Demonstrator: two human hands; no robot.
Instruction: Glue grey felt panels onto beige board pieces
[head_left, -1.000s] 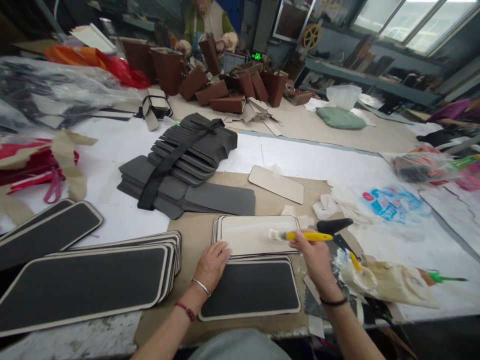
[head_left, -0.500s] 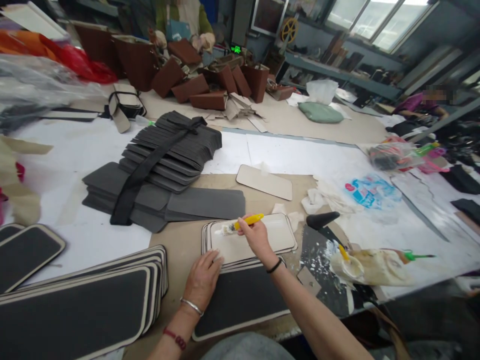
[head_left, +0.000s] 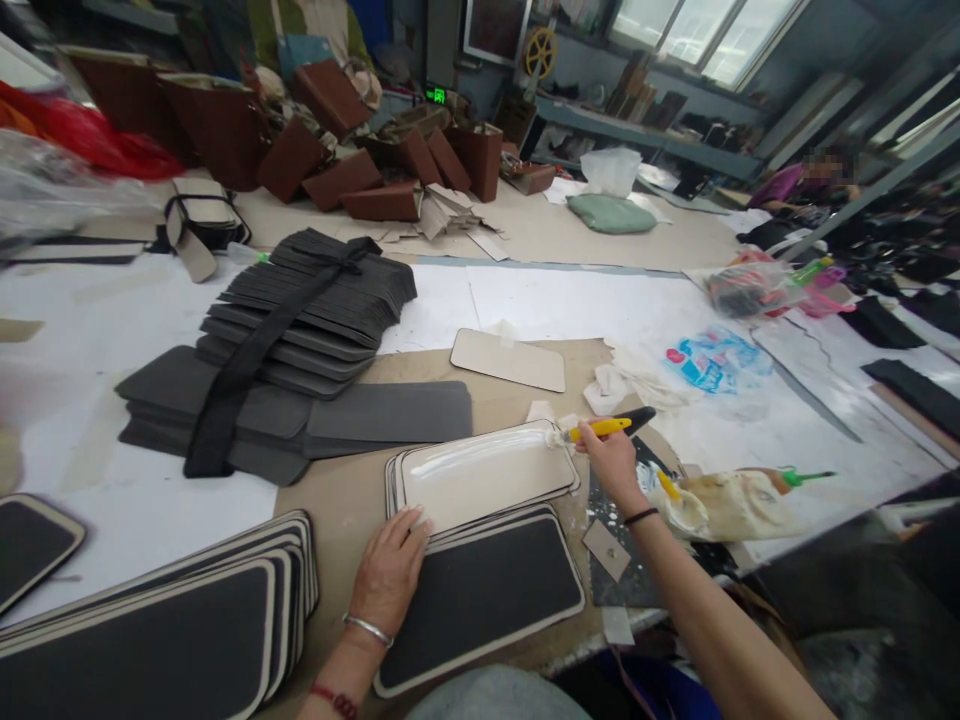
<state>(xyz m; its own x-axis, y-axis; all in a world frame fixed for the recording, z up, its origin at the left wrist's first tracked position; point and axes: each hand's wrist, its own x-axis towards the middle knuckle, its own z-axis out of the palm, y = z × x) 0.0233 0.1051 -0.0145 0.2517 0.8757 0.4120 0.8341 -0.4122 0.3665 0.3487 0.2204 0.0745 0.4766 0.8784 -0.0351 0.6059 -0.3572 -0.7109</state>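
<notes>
My right hand grips a yellow-handled brush, its white-coated bristles touching the right end of a beige panel. A wet white streak runs along that panel's far side. My left hand lies with fingers stretched out at the panel's near left corner. The beige panel tops a small stack with rounded corners. Directly in front of it, a black panel with a beige border lies on another stack. Right of the stacks, a white-smeared pot has a second yellow handle standing in it.
At left are a stack of bordered black panels and a strapped pile of dark grey pieces. A loose beige panel lies beyond the work. Brown boxy bags crowd the far table, where a person stands. A green-tipped bottle lies at right.
My right hand has drawn the brush rightward across the beige panel, lengthening the wet streak. My left hand stays at the panel's near left corner. The whole view has shifted slightly.
</notes>
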